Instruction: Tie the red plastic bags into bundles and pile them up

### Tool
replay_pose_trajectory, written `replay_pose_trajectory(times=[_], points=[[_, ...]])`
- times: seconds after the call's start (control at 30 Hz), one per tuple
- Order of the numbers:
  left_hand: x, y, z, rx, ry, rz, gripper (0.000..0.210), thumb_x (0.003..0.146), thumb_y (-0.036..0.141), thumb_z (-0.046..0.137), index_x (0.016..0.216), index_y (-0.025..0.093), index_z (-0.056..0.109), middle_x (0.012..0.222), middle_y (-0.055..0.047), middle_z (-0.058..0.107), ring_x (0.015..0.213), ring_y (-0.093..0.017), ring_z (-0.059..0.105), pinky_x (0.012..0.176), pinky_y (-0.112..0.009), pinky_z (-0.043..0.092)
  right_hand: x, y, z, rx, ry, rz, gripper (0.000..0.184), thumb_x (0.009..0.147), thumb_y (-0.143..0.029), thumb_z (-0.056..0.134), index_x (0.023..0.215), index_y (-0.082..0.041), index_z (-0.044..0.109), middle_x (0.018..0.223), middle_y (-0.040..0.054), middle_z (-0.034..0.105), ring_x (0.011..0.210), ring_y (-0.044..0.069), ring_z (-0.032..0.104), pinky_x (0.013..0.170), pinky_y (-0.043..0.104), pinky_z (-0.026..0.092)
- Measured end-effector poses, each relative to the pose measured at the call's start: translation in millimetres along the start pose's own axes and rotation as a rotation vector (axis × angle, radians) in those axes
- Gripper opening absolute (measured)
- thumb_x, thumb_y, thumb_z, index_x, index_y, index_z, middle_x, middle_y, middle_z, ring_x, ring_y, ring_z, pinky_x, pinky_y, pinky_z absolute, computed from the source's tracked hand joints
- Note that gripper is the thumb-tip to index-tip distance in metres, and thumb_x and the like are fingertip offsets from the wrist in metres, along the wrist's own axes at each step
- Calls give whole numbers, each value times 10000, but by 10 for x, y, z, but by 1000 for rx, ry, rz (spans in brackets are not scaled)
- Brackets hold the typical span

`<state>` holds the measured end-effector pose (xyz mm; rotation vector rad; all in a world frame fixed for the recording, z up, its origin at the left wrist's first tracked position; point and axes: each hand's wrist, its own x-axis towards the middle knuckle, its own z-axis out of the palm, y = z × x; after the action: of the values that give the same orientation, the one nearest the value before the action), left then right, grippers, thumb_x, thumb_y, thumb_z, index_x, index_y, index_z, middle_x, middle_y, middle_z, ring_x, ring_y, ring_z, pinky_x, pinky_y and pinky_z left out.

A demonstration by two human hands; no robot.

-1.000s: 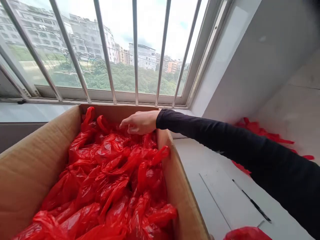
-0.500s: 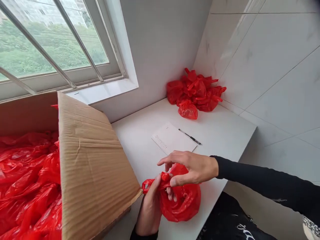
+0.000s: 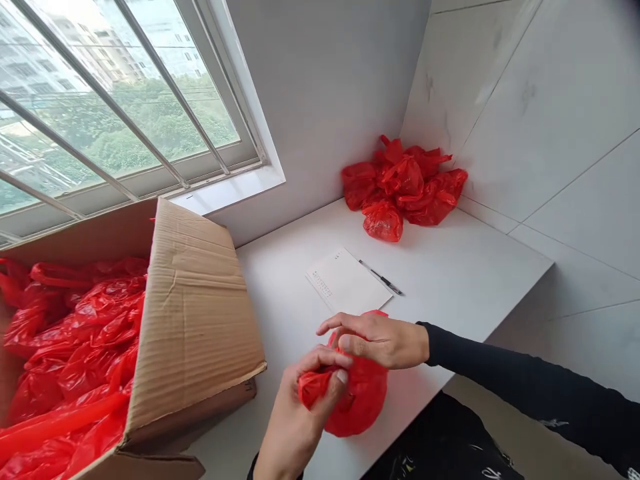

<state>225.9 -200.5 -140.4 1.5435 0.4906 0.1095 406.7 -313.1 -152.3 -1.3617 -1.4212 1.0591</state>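
A red plastic bag (image 3: 367,400), rounded at its base, rests on the white table close to its front edge. My left hand (image 3: 305,393) is wrapped round gathered plastic at the bag's top, thumb and fingers closed. Just above it, my right hand (image 3: 380,341) reaches in from the right with thumb and fingers pinching a red strip of the same bag; its index finger points left. The hands nearly touch, and they hide much of the bag's upper part.
At left stands an open cardboard box (image 3: 200,320) filled with red plastic bags (image 3: 90,340). A paper notepad (image 3: 353,280) and a black pen (image 3: 381,277) lie mid-table. Several tied red bags (image 3: 405,180) are heaped in the far corner, by a barred window (image 3: 130,100).
My left hand has turned and closed round the bag's gathered top, its fingers now over the front. The right hand stays close above. The view has shifted slightly.
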Motion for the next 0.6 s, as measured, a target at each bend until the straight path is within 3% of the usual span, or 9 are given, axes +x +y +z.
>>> replay_pose_trajectory(times=[0.07,0.17,0.3,0.37,0.43,0.53,0.6], points=[[-4,1,-1,256,53,147,150,922,236,592,1030,229,696,919,-18,651,807,-143,606,726,-233,475,-4,66,-4,14,8,65,408,1047,-440,344,1299,-209,568,896,26,666,826,166,610,793,315,476],[30,-126,32,578,205,423,415,882,-15,478,1140,258,655,1018,-12,663,891,-118,642,748,-194,496,-21,156,0,74,87,127,368,1043,-402,350,1201,-223,630,730,-16,587,640,131,522,654,270,444],[134,-343,121,840,391,729,509,885,-79,487,1275,224,611,1158,-59,632,1063,-129,628,914,-206,490,-11,299,16,246,-40,176,290,1019,-306,400,1227,-226,585,550,-89,380,455,93,312,458,227,296],[174,-383,163,890,439,753,510,904,-37,537,1338,225,581,1196,-77,611,1090,-141,618,929,-222,493,8,322,11,291,-58,170,227,998,-291,452,1151,-213,599,559,-93,385,462,83,300,448,220,273],[181,-390,185,938,461,691,536,933,11,523,1424,225,509,1288,-100,583,1159,-165,596,959,-248,490,11,290,-20,246,21,132,184,988,-299,487,1054,-198,625,648,-60,513,542,87,409,518,222,352],[86,-477,136,1014,459,596,539,990,125,447,1520,193,371,1439,-133,521,1291,-223,524,1032,-330,467,-69,219,-138,40,153,47,200,992,-275,485,982,-195,668,874,5,674,773,129,578,724,260,451],[-56,-651,30,1081,492,610,536,997,148,413,1529,183,358,1407,-137,574,1274,-248,542,1041,-386,454,-193,242,-255,-92,224,44,208,987,-233,479,963,-204,683,929,16,704,848,147,610,789,278,462]])
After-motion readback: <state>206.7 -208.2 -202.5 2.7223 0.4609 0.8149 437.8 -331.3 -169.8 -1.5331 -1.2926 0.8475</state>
